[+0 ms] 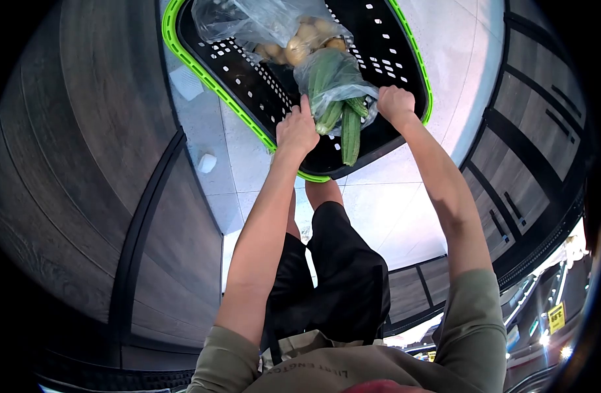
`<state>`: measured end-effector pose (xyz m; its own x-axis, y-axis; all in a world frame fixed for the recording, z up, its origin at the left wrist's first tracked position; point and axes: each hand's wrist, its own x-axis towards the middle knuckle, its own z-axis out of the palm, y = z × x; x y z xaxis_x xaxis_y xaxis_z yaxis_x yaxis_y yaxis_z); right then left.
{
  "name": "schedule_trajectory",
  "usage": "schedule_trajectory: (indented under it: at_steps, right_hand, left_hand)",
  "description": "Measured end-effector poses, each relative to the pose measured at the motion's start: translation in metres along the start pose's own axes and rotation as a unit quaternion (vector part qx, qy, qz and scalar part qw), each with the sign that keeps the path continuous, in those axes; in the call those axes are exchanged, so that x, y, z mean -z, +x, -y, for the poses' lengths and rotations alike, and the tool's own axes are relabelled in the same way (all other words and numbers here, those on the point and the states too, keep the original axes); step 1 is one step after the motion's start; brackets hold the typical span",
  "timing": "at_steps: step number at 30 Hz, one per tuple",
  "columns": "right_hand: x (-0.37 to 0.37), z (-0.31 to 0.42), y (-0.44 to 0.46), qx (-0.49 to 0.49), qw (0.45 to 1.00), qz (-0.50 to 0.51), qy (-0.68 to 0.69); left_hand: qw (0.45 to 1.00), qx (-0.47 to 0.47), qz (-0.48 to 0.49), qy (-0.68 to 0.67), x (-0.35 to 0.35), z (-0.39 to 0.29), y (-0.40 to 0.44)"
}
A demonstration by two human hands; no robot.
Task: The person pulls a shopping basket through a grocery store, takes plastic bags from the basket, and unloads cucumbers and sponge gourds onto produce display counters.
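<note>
A clear plastic bag (307,78) of long green ridged vegetables (351,134) lies in a black basket with a bright green rim (215,88). Several of the vegetables stick out of its mouth toward me. My right hand (397,105) is closed on the right edge of the bag's opening. On the other side, my left hand (298,130) is closed at the left edge of the bag, beside the vegetables, its index finger pointing up. Behind it in the basket sits another clear bag (248,23) with round, light brown produce (300,46).
Dark wood panels (84,131) rise on the left, and dark drawers with black handles (510,190) curve along the right. Pale floor tiles (379,203) show below the basket. A small white object (207,163) lies at the left. A yellow price sign (556,317) hangs lower right.
</note>
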<state>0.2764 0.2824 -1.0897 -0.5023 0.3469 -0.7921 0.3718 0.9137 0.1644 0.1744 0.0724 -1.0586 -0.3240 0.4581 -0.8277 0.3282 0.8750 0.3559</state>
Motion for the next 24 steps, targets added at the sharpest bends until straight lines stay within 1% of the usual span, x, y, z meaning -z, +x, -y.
schedule_trajectory:
  at_steps: [2, 4, 6, 7, 8, 10, 11, 12, 13, 14, 15, 16, 17, 18, 20, 21, 22, 24]
  right_hand:
    - [0.008, -0.003, -0.006, -0.022, 0.998, 0.058, 0.032]
    - [0.016, -0.007, -0.011, -0.044, 0.996, 0.068, 0.043]
    - [0.025, -0.010, -0.017, -0.098, 0.980, 0.021, 0.169]
    - [0.014, -0.014, -0.017, -0.106, 0.967, -0.020, 0.230]
    - [0.005, -0.011, -0.015, -0.108, 0.967, -0.021, 0.229]
    - [-0.008, -0.003, -0.013, -0.133, 0.916, -0.100, 0.366]
    - [-0.004, 0.010, -0.015, -0.162, 0.892, -0.088, 0.413]
    - [-0.009, 0.022, -0.016, -0.181, 0.865, -0.084, 0.460]
    - [-0.012, 0.030, -0.015, -0.202, 0.853, -0.074, 0.476]
    - [-0.015, 0.040, -0.015, -0.221, 0.840, -0.062, 0.492]
    - [-0.018, 0.049, -0.015, -0.215, 0.826, -0.076, 0.515]
    - [-0.022, 0.058, -0.015, -0.199, 0.800, -0.106, 0.557]
    - [-0.025, 0.065, -0.014, -0.213, 0.806, -0.088, 0.546]
    - [-0.028, 0.069, -0.015, -0.228, 0.811, -0.070, 0.533]
    - [-0.031, 0.069, -0.017, -0.250, 0.814, -0.053, 0.521]
    - [-0.031, 0.069, -0.016, -0.270, 0.816, -0.038, 0.510]
    - [-0.031, 0.069, -0.015, -0.269, 0.833, -0.013, 0.483]
    - [-0.038, 0.070, -0.008, -0.251, 0.842, 0.032, 0.476]
  left_hand:
    - [1.000, 0.013, 0.017, 0.000, 0.002, -0.003, 0.000]
    - [0.996, 0.041, -0.010, -0.076, 0.004, -0.006, 0.001]
    - [0.975, 0.027, -0.017, -0.221, 0.006, 0.002, 0.011]
    - [0.962, 0.049, -0.026, -0.269, 0.006, 0.005, 0.015]
    - [0.955, 0.055, -0.020, -0.290, 0.000, 0.013, 0.024]
    - [0.934, 0.070, -0.025, -0.349, 0.003, 0.013, 0.025]
    - [0.934, 0.069, -0.023, -0.349, -0.002, 0.011, 0.025]
    - [0.955, 0.058, -0.026, -0.290, -0.009, 0.011, 0.026]
    - [0.972, 0.048, -0.030, -0.230, -0.016, 0.011, 0.027]
    - [0.972, 0.049, -0.030, -0.227, -0.014, 0.008, 0.024]
    - [0.986, 0.049, -0.018, -0.159, -0.013, 0.006, 0.021]
    - [0.995, 0.048, -0.006, -0.091, -0.012, 0.002, 0.018]
    - [0.998, 0.047, -0.015, -0.049, -0.015, 0.000, 0.017]
    - [0.998, 0.047, -0.011, -0.048, -0.019, -0.002, 0.017]
    - [0.995, 0.088, -0.043, -0.005, -0.024, -0.008, 0.022]
    - [0.993, 0.088, -0.077, 0.035, -0.026, -0.009, 0.024]
    - [0.993, 0.086, -0.076, 0.033, -0.027, -0.009, 0.030]
    - [0.991, 0.104, -0.048, 0.074, -0.024, -0.007, 0.040]
